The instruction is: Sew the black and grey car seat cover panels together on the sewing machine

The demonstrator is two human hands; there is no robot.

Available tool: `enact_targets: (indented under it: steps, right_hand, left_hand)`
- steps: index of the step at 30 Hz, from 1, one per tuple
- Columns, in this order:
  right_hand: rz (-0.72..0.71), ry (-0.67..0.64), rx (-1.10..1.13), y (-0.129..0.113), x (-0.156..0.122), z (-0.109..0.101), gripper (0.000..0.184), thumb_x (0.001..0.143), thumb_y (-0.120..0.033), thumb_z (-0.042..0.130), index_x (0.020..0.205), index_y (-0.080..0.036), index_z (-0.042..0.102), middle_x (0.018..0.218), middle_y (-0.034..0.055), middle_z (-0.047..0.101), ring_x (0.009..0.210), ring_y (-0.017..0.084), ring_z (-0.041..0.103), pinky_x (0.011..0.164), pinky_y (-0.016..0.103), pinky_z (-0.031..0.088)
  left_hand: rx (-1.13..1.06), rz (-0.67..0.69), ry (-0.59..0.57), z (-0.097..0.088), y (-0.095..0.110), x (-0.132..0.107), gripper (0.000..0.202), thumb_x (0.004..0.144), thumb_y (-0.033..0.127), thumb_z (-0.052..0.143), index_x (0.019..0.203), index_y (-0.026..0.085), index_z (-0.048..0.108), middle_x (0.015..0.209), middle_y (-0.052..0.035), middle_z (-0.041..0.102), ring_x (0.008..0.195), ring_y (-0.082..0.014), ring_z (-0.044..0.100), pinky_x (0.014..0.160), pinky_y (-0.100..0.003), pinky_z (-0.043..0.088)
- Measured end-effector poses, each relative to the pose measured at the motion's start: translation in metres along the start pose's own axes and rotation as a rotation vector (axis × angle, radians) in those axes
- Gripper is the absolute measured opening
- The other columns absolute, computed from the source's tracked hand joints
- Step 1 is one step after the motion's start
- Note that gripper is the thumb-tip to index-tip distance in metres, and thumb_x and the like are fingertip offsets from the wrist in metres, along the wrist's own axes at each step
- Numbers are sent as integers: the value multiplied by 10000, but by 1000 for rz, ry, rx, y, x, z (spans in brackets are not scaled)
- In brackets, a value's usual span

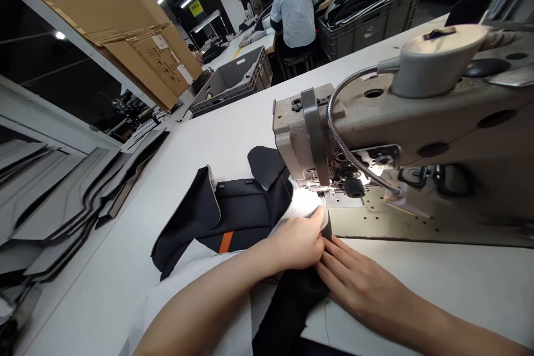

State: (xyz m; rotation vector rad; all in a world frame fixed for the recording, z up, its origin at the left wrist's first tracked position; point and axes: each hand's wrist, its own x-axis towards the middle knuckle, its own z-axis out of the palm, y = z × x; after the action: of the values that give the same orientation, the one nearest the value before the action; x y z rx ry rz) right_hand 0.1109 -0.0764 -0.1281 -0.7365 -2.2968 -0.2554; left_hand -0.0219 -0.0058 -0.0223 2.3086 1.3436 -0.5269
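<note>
Black fabric [244, 206]: left grip [298, 242] pinching pale lining [301, 202]; right grip [354, 281] flattened, touching fabric.

On the white desk [233, 128], the left hand [299, 240] presses white-backed black fabric [242, 208] at five o'clock; the right hand [354, 278] lies flat beside it. A sewing machine [400, 122] stands at three o'clock, a cardboard box [112, 16] at ten.

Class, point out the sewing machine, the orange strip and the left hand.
Sewing machine [417, 114], head view: its grey body.
Orange strip [226, 242], head view: its middle.
Left hand [298, 242], head view: its back.
</note>
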Motion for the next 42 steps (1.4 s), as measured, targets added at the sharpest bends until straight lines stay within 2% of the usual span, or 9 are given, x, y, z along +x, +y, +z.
enact_targets:
  steps: [3,9,13,20,29,33,37,42]
  right_hand:
    - [8,9,-20,-1,0,2,325,817,-45,406,1034,-26,647,1037,180,629,1027,333,580,890,488,517]
    - [20,-39,-3,2,-3,3,349,799,-46,429,1078,-16,637,1054,194,620,1058,346,560,916,489,504]
    - [18,-51,-7,5,-5,5,383,802,-56,439,1144,-5,604,1132,211,593,1100,351,535,939,486,495]
    - [30,-60,-2,6,-6,8,379,784,-61,451,1123,-11,614,1132,208,593,1124,350,519,965,487,477]
    - [16,-67,0,7,-5,8,422,784,-80,483,1186,-7,585,1185,212,578,1158,375,496,966,504,473]
    - [25,-63,18,9,-5,10,440,777,-56,472,1200,14,570,1225,226,552,1193,387,466,971,500,475]
    - [50,-39,20,10,-4,11,393,796,-56,447,1153,4,600,1190,225,573,1180,362,488,971,482,480]
    - [55,-49,22,9,-4,11,383,797,-37,446,1144,-7,606,1156,224,587,1159,350,510,954,478,491]
  left_hand:
    - [-52,4,-12,2,-1,3,711,795,218,381,1479,167,192,949,-111,678,873,-288,639,627,-315,471]
    - [25,-34,21,5,1,8,726,786,203,390,1483,173,189,982,-128,676,858,-301,644,652,-341,480]
    - [69,-43,47,3,2,12,698,795,196,396,1472,168,228,939,-132,681,828,-298,649,634,-339,481]
    - [137,-100,67,2,10,9,667,794,168,401,1448,160,272,875,-109,692,776,-310,659,639,-376,501]
    - [72,-27,101,5,-4,16,667,771,182,397,1432,198,314,875,-90,690,750,-266,649,560,-305,453]
    - [141,-57,131,4,1,18,653,752,141,413,1401,194,364,837,-93,690,725,-282,656,566,-328,472]
    - [220,-103,118,4,8,15,677,760,116,434,1424,200,335,863,-92,696,755,-303,664,611,-366,509]
    - [246,-73,125,5,9,11,630,802,146,425,1424,193,336,875,-90,695,761,-296,664,620,-366,517]
